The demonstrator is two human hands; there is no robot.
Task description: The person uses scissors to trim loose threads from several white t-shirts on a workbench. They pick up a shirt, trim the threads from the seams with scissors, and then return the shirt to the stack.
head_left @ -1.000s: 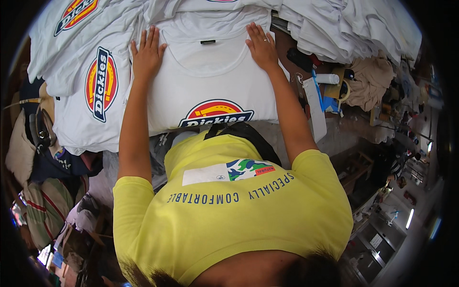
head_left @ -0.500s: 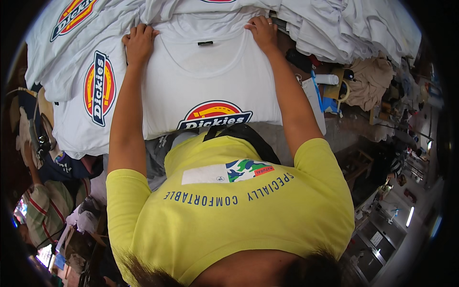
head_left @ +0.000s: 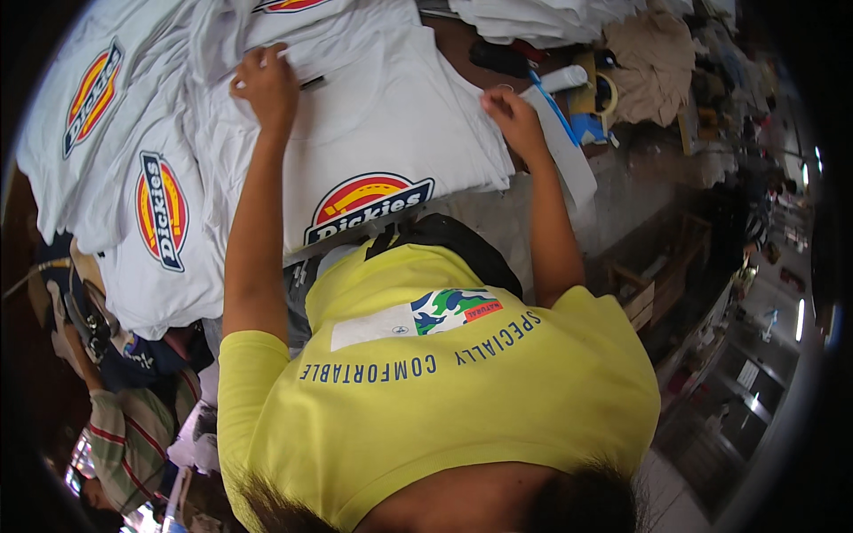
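Currently the white T-shirt (head_left: 382, 133) lies flat on the surface, long axis running away from the person. Left hand (head_left: 267, 84) apparently pinches its collar edge; right hand (head_left: 514, 120) grips the sleeve-side edge, fingers curled.

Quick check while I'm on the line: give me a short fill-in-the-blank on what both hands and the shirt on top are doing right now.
1. Both hands rest on a white T-shirt whose printed emblem is red, yellow and ____.
2. The left hand is at the shirt's ____ end, away from the emblem.
3. The right hand is at the shirt's right ____, beside a blue-edged strip.
4. The person's own shirt is ____.

Missing words: blue; collar; edge; yellow
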